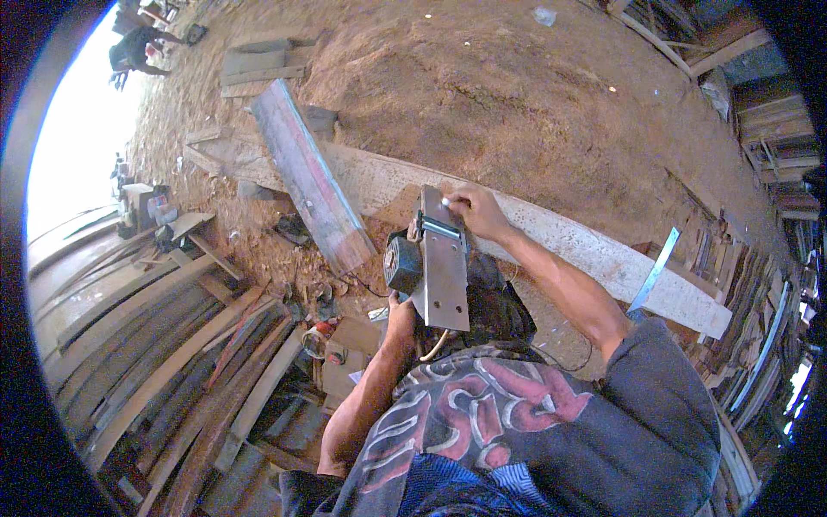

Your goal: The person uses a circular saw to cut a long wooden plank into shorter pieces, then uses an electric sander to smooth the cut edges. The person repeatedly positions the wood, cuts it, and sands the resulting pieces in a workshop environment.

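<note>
An electric hand planer [442,276] lies turned over in front of my chest, its flat metal sole facing up and its blade slot across the middle. My left hand [401,315] grips it from below on the left, beside the dark round motor housing [402,263]; most of those fingers are hidden. At the planer's far end, my right hand [479,212] is closed, with thumb and finger pinched over the sole. A small white spot shows at these fingertips, too small to name. A pale cord [433,346] leaves the planer's near end.
A long pale plank [551,233] runs across behind the planer, with a metal straightedge [656,271] lying over its right part. A reddish board [310,177] leans at left. Stacked timber [172,362] fills the lower left. Sawdust covers the ground; another person [142,50] bends far left.
</note>
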The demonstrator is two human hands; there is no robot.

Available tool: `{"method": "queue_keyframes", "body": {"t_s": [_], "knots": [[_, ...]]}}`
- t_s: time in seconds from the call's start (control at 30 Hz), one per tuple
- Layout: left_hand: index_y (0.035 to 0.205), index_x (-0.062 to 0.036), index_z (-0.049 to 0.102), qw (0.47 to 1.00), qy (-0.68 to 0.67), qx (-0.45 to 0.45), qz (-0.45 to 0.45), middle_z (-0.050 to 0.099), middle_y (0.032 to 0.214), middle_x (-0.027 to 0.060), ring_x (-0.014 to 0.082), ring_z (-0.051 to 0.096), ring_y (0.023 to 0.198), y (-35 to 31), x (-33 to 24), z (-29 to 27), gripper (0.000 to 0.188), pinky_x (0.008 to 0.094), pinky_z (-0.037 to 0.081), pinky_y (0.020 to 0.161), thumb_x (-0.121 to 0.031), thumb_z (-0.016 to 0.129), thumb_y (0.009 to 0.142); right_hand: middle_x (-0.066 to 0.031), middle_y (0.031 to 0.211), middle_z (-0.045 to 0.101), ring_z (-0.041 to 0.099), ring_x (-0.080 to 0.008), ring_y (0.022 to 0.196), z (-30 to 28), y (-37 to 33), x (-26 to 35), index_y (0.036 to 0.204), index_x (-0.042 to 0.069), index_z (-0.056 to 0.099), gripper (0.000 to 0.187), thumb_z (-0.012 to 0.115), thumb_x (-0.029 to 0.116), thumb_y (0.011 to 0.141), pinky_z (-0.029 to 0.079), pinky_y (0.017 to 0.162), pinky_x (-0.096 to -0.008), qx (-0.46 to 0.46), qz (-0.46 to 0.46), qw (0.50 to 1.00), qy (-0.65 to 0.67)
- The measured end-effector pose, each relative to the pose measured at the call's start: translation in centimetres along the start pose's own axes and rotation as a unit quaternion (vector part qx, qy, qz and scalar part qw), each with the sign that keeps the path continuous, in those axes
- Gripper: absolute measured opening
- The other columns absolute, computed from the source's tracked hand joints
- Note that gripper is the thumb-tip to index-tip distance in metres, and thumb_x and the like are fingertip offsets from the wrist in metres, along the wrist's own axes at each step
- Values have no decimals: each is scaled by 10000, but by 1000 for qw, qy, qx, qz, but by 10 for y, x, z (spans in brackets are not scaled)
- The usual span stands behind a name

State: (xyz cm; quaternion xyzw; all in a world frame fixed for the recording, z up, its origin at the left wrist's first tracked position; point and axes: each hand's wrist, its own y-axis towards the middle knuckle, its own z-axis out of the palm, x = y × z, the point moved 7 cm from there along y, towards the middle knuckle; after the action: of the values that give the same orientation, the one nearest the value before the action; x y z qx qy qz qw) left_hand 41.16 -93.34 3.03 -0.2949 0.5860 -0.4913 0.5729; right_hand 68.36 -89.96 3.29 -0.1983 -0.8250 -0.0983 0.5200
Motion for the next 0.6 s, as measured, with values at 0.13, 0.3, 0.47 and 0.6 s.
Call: {"method": "queue_keyframes", "body": {"t_s": [0.13, 0.3, 0.47, 0.6], "knots": [[1497, -165, 175, 999, 4, -27, -24, 615, 1148, 189, 323, 699, 904, 5, 4, -7, 781, 477, 610, 735, -26, 627, 875, -172, 1007, 692, 647, -341, 973, -4, 6, 7, 1027, 50, 727, 212, 665, 205, 896, 493, 868, -421, 2, 19, 1000, -16], [1474, -155, 192, 998, 23, -41, -32, 607, 1148, 192, 334, 696, 908, 22, 22, -18, 750, 498, 609, 719, -24, 625, 876, -167, 982, 692, 645, -339, 967, -7, 2, 11, 1019, 41, 718, 212, 674, 199, 885, 494, 861, -433, 31, 29, 999, 3], [1457, -150, 200, 1000, -14, 2, -9, 582, 1198, 216, 363, 693, 949, 17, 15, -13, 702, 526, 612, 739, 6, 580, 888, -164, 964, 682, 639, -335, 976, 2, 10, 21, 993, 39, 721, 196, 680, 199, 888, 500, 862, -419, 6, -55, 998, 38], [1471, -174, 134, 1000, -1, 16, -8, 571, 1210, 231, 363, 693, 959, 3, -1, 3, 742, 534, 613, 755, 4, 572, 899, -182, 949, 680, 632, -367, 943, 2, 11, 6, 1008, 39, 719, 202, 683, 197, 888, 495, 821, -445, 34, 26, 999, -20]]}}
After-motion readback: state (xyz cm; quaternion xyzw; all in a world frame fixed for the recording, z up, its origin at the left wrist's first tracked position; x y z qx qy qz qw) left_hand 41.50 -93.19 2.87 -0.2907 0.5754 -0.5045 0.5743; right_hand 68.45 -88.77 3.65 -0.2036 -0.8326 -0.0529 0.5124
